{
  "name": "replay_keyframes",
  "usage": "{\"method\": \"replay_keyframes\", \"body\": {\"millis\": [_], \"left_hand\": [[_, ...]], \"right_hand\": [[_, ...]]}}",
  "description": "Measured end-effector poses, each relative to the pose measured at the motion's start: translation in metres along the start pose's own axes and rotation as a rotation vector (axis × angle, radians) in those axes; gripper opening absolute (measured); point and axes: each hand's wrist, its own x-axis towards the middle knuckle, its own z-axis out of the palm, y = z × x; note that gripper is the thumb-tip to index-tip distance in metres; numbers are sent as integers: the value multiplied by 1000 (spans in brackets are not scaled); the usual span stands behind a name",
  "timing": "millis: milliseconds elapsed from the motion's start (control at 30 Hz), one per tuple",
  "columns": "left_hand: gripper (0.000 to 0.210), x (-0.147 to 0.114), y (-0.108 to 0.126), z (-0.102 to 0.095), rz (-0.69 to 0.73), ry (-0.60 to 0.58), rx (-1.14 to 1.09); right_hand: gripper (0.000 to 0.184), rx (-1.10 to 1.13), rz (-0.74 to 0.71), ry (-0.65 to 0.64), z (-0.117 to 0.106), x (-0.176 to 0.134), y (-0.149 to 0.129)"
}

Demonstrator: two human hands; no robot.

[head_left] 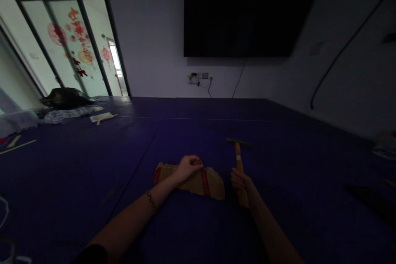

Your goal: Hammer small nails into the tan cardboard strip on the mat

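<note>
A torn piece of brown cardboard (194,184) with red bands lies flat on the dark blue surface in front of me. Over its upper edge rests my left hand (188,167), fingers curled into a pinch; whatever may be between the fingertips is too small to make out. My right hand (241,180) is wrapped round the wooden handle of a hammer (238,152), just right of the cardboard. The hammer's narrow metal head points away from me, above the surface.
Thin dark rods (111,192) lie to the left. Farther off are a white packet (102,117) with yellow strips and a black bag (66,98). A dark flat object (371,200) is at the right. A television (247,12) hangs on the wall above sockets (201,76).
</note>
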Motion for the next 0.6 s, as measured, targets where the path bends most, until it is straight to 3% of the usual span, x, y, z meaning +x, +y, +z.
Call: {"method": "replay_keyframes", "body": {"millis": [200,400,600], "left_hand": [[7,2,-24,14,-29,-52,-34],[13,-2,-26,13,-39,-116,-8],[16,-4,-25,12,105,-112,221]], "right_hand": [[27,8,-29,45,15,0,1],[24,10,-17,95,36,0,10],[26,-9,21,124,42,-1,14]]}}
